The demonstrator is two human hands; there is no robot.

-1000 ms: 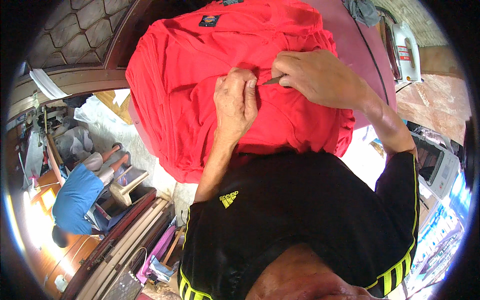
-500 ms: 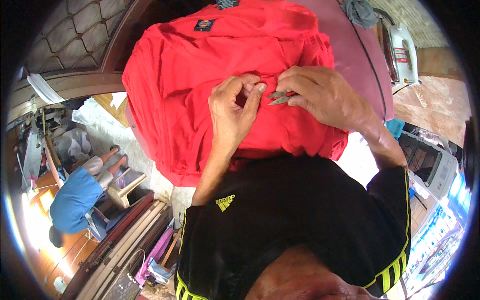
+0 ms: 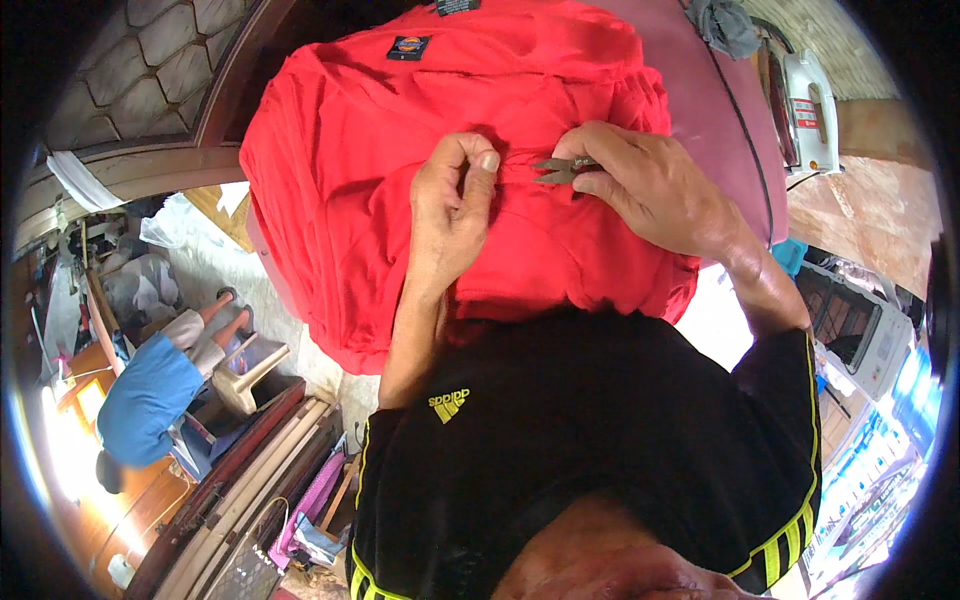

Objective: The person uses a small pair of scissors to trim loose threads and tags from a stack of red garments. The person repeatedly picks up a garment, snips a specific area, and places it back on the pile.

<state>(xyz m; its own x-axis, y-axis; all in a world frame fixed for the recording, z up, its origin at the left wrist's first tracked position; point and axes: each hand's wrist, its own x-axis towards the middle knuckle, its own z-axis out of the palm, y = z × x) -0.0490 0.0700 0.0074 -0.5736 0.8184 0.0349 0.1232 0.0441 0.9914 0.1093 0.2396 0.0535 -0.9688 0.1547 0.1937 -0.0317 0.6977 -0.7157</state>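
A heap of red garments (image 3: 370,200) with a small dark label at the collar lies spread before me. Over its middle, my left hand (image 3: 452,200) is closed in a pinch, thumb pressed to the forefinger. What sits between those fingertips is too small to make out. My right hand (image 3: 645,185) grips small thread snips (image 3: 562,171), their dark pointed blades parted and turned toward the left hand. Red fabric lies right beneath the blade tips, and a gap separates the snips from my left fingertips. The snips' handles are mostly hidden in my right palm.
Under the garments is a pink padded board (image 3: 725,150) crossed by a dark cord. A white iron (image 3: 808,110) and a grey cloth (image 3: 722,28) stand at its far right. To the left, a person in a blue shirt (image 3: 150,395) is near a wooden stool (image 3: 250,378).
My left hand has drawn left, away from the snips, and its thumb and forefinger have closed together. The snips have shifted slightly up and left in my right hand.
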